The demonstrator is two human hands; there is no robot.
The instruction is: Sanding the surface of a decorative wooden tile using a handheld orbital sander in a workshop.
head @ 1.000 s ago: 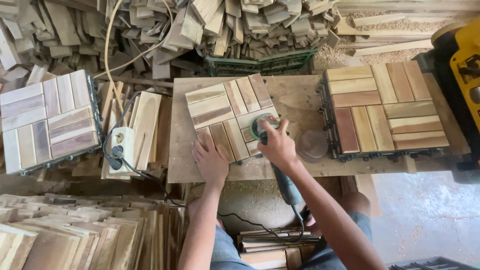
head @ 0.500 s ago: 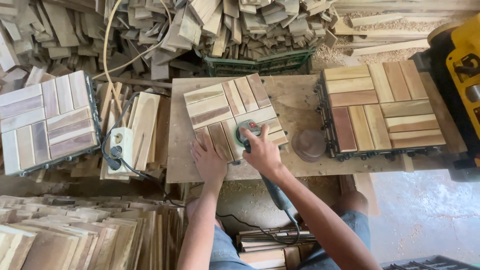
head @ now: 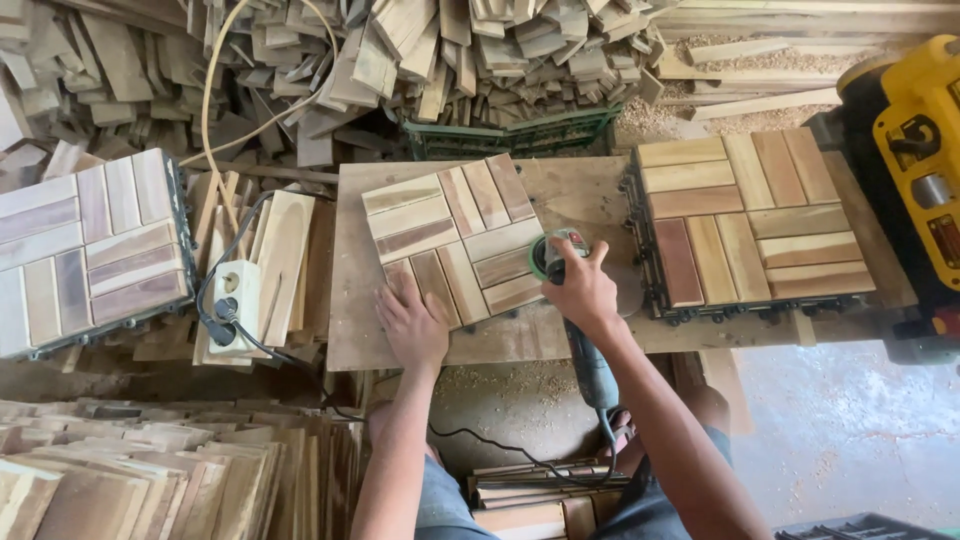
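A square wooden slat tile [head: 452, 236] lies on the plywood worktop [head: 590, 195]. My left hand [head: 413, 324] presses flat on the tile's near left corner. My right hand [head: 580, 291] grips a green corded sander [head: 556, 250], whose round head sits at the tile's right edge. The sander's grey handle [head: 592, 368] runs back under my forearm, and its black cord [head: 520, 455] loops down between my knees.
A finished tile stack [head: 750, 220] stands at the worktop's right, another tile stack [head: 90, 250] on the left. A white power strip [head: 232, 292] rests on boards. Loose slats [head: 450, 50] pile behind, a yellow machine [head: 925, 150] at far right, stacked boards [head: 150, 470] near left.
The sander swept left across the tile's near part, then back right to its right edge. My left hand has stayed pressed on the tile's near corner.
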